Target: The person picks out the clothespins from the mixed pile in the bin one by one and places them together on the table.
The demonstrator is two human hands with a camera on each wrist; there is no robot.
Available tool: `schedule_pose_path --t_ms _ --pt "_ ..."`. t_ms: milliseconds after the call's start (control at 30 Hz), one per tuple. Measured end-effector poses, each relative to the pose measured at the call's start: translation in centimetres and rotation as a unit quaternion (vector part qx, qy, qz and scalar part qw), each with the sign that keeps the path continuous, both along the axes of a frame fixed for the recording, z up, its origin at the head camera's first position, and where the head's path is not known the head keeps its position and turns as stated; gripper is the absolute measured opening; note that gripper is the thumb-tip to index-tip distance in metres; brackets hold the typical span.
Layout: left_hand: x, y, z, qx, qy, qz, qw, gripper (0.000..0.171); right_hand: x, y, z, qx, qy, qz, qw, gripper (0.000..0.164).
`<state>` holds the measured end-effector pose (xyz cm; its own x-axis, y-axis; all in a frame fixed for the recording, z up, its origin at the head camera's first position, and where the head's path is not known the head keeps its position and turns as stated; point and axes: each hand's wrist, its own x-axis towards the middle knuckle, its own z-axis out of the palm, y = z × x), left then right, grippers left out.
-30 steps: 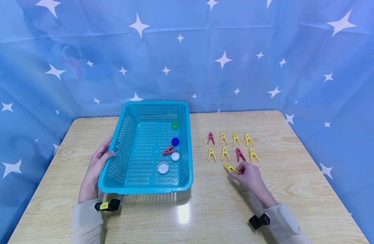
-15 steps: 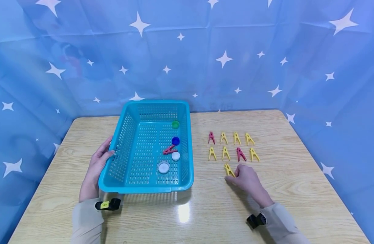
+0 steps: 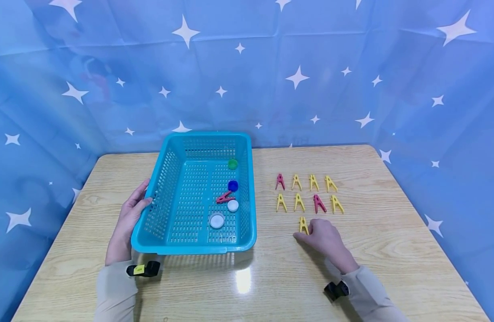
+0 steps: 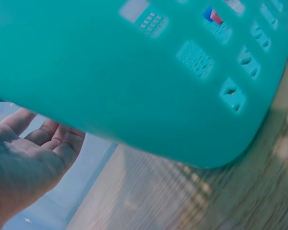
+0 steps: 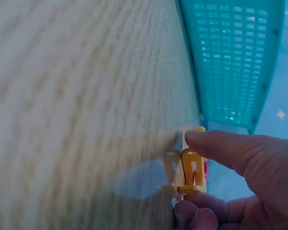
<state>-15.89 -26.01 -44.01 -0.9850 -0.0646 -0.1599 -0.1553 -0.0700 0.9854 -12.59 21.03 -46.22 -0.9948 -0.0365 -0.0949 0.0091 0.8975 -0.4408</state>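
A turquoise plastic basket [image 3: 194, 197] stands on the left half of the table, its rim held at the left side by my left hand [image 3: 128, 221]. That thumb lies over the rim, and in the left wrist view the fingers [image 4: 69, 141] show beyond the basket's edge. My right hand [image 3: 326, 239] pinches a yellow clothespin [image 3: 303, 224] between thumb and fingers, right at the tabletop. In the right wrist view the clothespin [image 5: 193, 167] sits between the thumb above and the fingertips below. Just beyond, two rows of clothespins, mostly yellow, include a red clothespin [image 3: 319, 203].
Inside the basket are a green cap [image 3: 232, 164], a blue cap [image 3: 233, 185], a red clothespin [image 3: 224, 197], a white cap [image 3: 232, 205] and a larger round white lid [image 3: 217, 220]. Behind the wooden table [image 3: 287, 277] hangs a blue star-printed curtain [image 3: 267, 89].
The yellow clothespin under my right hand has turned from lying sideways to pointing away from me, in line with the rows. My right hand has shifted slightly nearer. My left hand stays put.
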Motion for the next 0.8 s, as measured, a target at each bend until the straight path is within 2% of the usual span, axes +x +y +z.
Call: schedule_pose_path --t_ms 200,300,567,800 --pt "0.0 -0.1 0.0 -0.004 0.007 -0.002 1.0 0.055 0.0 0.1 0.5 -0.017 -0.024 -0.003 1.0 0.051" --pt "0.0 -0.2 -0.1 -0.013 0.01 -0.002 0.9999 0.055 -0.4 0.2 1.2 -0.032 -0.021 0.008 0.999 0.053" --pt "0.0 -0.3 -0.1 -0.001 0.014 -0.005 0.9999 0.057 -2.7 -0.8 4.5 -0.062 0.076 0.065 0.993 0.04" --pt "0.0 -0.2 -0.1 -0.005 0.018 -0.009 0.9998 0.057 -5.2 -3.6 7.7 -0.099 0.116 0.127 0.98 0.022"
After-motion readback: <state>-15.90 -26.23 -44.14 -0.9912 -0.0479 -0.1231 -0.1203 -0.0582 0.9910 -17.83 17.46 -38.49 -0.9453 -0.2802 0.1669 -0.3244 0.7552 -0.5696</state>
